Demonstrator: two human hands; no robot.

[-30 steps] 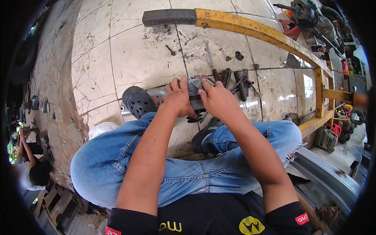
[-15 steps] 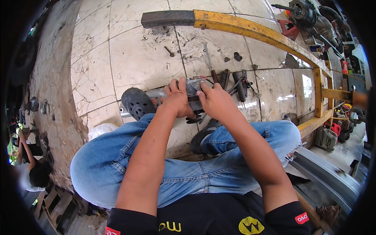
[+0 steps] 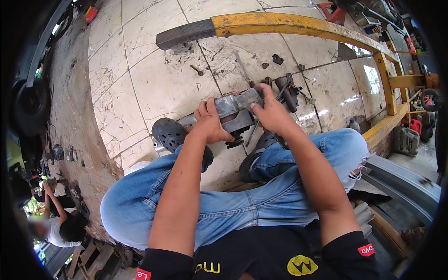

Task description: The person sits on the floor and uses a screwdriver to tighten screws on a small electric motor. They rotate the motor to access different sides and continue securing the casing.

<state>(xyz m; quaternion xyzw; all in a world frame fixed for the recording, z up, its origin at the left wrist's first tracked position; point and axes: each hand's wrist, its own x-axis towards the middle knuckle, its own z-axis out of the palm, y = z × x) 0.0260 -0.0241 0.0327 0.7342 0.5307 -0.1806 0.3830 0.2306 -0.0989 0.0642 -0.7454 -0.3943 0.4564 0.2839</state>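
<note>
A grey metal assembly [image 3: 226,106] lies on the tiled floor between my feet, with a tube-like part running left towards the dark clog on my left foot. My left hand [image 3: 210,123] is closed around its left side, thumb low near a black round part [image 3: 234,141]. Between the thumb and fingers of my right hand [image 3: 273,115] is a squarish grey metal piece [image 3: 248,98], against the right end of the assembly. Whether this piece is attached cannot be made out. Wires and a dark cylindrical part [image 3: 287,97] lie just right of my right hand.
A yellow metal frame [image 3: 275,24] with a dark end arches across the far side and down the right. A wrench [image 3: 241,64], a bolt [image 3: 197,70] and small dark parts lie beyond the assembly. At far left, another person [image 3: 58,221] sits. Grey metal beam [image 3: 401,186] at right.
The view has shifted and turned slightly. My right hand has turned and moved to the assembly's right end, now gripping the squarish piece; my left hand keeps its hold.
</note>
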